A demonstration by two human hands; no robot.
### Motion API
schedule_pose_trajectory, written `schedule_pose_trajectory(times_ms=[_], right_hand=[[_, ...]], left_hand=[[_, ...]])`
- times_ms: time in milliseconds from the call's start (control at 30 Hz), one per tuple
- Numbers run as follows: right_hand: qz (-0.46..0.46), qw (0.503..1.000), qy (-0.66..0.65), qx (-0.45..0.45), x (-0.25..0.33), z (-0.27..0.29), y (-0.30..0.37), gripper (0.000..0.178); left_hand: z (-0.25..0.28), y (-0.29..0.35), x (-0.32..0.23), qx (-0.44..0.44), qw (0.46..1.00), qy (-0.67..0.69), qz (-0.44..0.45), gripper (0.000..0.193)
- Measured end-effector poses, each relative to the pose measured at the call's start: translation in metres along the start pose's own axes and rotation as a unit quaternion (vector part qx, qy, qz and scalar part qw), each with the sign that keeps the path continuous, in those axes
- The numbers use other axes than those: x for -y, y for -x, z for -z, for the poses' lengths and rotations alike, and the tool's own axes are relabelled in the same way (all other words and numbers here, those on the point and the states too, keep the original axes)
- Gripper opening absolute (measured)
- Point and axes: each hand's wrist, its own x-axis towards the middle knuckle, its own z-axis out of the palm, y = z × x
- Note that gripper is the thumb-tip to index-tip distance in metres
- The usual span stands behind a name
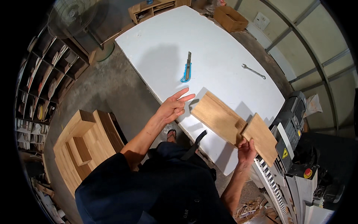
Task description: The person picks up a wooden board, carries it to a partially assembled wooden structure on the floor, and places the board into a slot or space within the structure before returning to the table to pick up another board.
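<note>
My right hand [247, 151] grips the near edge of a small light wooden board [261, 137], which is held up at the right side of the white table [160, 39]. Beside it, a longer wooden board [218, 116] slants across the table, its right end partly hidden by the held one. My left hand [174, 106] hovers at the table's left edge, empty, with two fingers stretched out and the others curled. Beyond that hand lies a utility knife [187, 69] with a blue handle. Farther right on the table is a metal wrench [254, 71].
A machine [294, 115] with a motor and a red stop button [307, 173] stands close on the right. Wooden pieces [87, 145] are on the floor at left, near a shelf [48, 74] and a standing fan [72, 15]. A cardboard box [230, 19] sits behind the table.
</note>
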Motion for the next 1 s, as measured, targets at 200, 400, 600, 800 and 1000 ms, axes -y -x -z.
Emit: schedule_pose_trajectory(times_ms=[200, 400, 600, 800, 1000], right_hand=[[-0.066, 0.997, -0.041, -0.012, -0.057, -0.047, 0.028, 0.027], [-0.116, 0.993, -0.024, -0.001, -0.092, -0.069, 0.032, 0.026], [-0.164, 0.985, -0.038, 0.024, -0.114, -0.074, 0.028, 0.025], [-0.159, 0.986, -0.017, 0.05, -0.139, -0.076, 0.023, 0.028], [-0.259, 0.952, 0.148, 0.068, -0.145, -0.093, 0.024, 0.044]], left_hand=[[0.0, 0.004, -0.001, 0.007, 1.0, -0.004, -0.013, 0.067], [0.007, 0.008, -0.003, 0.033, 0.999, 0.016, -0.025, 0.068], [-0.001, 0.02, -0.006, 0.041, 0.998, 0.017, -0.036, 0.068], [0.005, 0.019, -0.004, 0.037, 0.996, -0.012, -0.076, 0.068], [0.005, 0.012, 0.01, 0.02, 0.921, -0.379, -0.083, 0.066]])
